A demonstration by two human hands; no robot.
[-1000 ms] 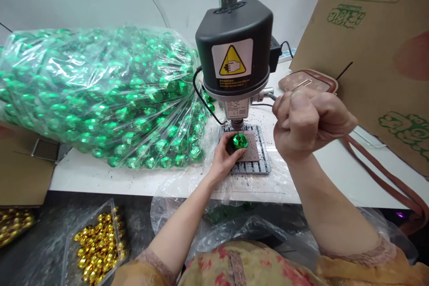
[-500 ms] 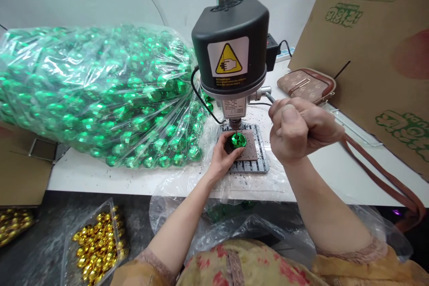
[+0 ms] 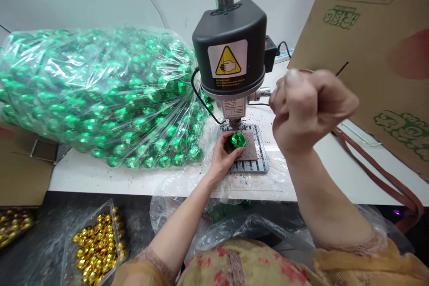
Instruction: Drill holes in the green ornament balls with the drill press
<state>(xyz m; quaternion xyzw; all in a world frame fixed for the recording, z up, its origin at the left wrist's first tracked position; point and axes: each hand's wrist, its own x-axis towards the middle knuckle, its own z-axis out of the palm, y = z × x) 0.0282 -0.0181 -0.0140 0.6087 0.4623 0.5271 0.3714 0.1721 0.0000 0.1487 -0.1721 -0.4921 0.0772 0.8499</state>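
Observation:
My left hand pinches a shiny green faceted ball and holds it on the ribbed metal plate under the bit of a small bench drill press. My right hand is closed in a fist round the press's metal lever, raised to the right of the black motor housing. The drill tip sits just above the ball.
A large clear bag of green balls fills the white table's left side. A tilted cardboard sheet stands at the right, with a brown strap below it. Trays of gold beads lie low at the left. Loose clear plastic hangs at the table's front.
My right hand has risen with the lever and now hides the brown purse. The drill head has lifted slightly. My left hand stays on the green ball.

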